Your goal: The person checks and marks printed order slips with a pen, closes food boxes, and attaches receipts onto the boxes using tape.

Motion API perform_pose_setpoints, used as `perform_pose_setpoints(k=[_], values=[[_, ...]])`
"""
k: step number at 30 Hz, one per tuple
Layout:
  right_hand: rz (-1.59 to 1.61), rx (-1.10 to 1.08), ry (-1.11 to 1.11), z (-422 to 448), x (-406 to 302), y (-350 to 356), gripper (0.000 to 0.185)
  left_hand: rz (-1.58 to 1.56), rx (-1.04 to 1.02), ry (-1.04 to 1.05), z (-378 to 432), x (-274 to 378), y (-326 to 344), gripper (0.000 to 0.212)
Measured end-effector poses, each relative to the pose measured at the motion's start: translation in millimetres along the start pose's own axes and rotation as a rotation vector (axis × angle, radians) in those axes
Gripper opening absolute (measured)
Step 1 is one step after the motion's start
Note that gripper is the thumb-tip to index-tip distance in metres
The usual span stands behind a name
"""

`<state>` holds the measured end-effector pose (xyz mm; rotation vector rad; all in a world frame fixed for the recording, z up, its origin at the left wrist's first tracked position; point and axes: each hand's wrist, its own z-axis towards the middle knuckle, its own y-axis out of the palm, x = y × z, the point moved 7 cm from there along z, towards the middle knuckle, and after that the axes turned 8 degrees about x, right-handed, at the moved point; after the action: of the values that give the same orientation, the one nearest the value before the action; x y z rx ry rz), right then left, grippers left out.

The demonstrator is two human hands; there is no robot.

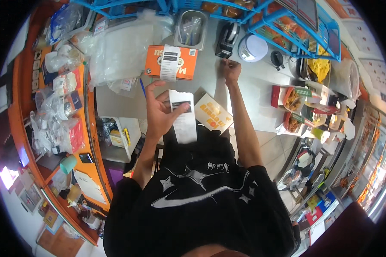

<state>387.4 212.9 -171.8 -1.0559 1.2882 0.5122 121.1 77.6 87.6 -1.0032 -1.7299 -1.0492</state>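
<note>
My left hand [159, 117] pinches a long white printed paper slip [185, 128] between thumb and fingers, over the counter's near edge. Against the front end of a black tape dispenser [226, 40] is my right hand [233, 72], fingers curled. Whether they pinch any tape is too small to tell. Between my forearms, a cream carton with yellow lettering [213, 113] sits at the counter's near edge. Beyond my left hand lies an orange carton [186, 66]. Another printed slip [170, 66] lies across its top and hangs over the near side.
Clear plastic bags [119, 51] and a blue pen [142, 87] lie left on the steel counter [260, 75]. A metal tray [196, 24], a white lidded tub [253, 48] and blue plastic baskets [328, 41] stand behind. Open boxes of fried food [292, 100] are at right.
</note>
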Motion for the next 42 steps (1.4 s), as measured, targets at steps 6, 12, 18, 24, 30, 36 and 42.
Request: perform_pose_setpoints(k=[6, 12, 18, 24, 30, 36, 42], values=[[-0.111, -0.259, -0.218, 15.2, -3.4, -11.7, 0.015, 0.051, -0.292, -0.094, -4.7, -6.9, 42.8, 0.071], [0.359, -0.331, 0.247, -18.0, -27.8, -7.4, 0.014, 0.103, -0.279, -0.124, 0.2, -28.2, 45.5, 0.067], [0.478, -0.254, 0.457, -47.0, -29.7, -16.8, 0.012, 0.737, -0.46, 0.128, 46.0, -76.9, 73.5, 0.025], [0.797, -0.105, 0.566, -43.8, -13.9, -4.5, 0.011, 0.882, -0.197, 0.244, 151.8, -170.0, 112.6, 0.013], [0.656, -0.062, 0.679, -46.1, -13.5, -6.2, 0.025, 0.599, -0.113, 0.266, 176.8, -195.8, 119.5, 0.024], [0.562, -0.024, 0.62, -41.4, 12.6, -7.0, 0.023, 0.865, 0.047, 0.068, 173.5, -213.9, 104.1, 0.022], [0.53, -0.288, 0.207, -44.9, -41.9, -44.0, 0.019, 0.577, -0.217, 0.368, 132.1, -165.0, 101.2, 0.017]])
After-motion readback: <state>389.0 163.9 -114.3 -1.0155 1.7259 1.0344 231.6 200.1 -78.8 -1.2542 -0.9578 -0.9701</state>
